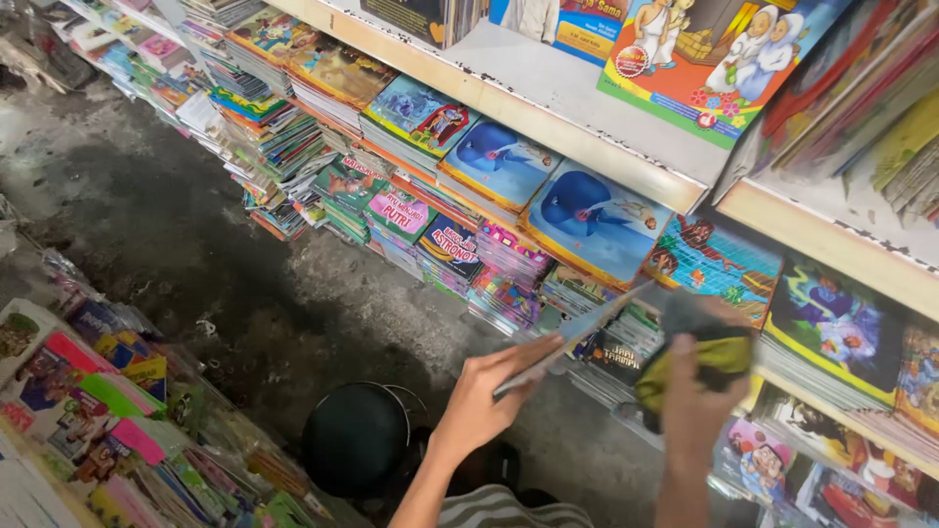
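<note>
Below the shelf (pixel 626 161), we dust a thin book.
Our left hand (pixel 486 396) pinches the book (pixel 577 332) by its near edge; our right hand (pixel 696 391) is clenched around a yellow-grey cloth (pixel 706 352) just right of it. Best to keep the book level and wipe away from the stacks (pixel 489 225) under the shelf.

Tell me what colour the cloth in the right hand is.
The cloth in the right hand is yellow-green with dark grey, seen in the head view.

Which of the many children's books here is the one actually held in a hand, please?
The thin book pinched edge-on in the left hand; all others lie stacked on the shelves. The right hand grips a yellow-and-dark cloth.
</note>
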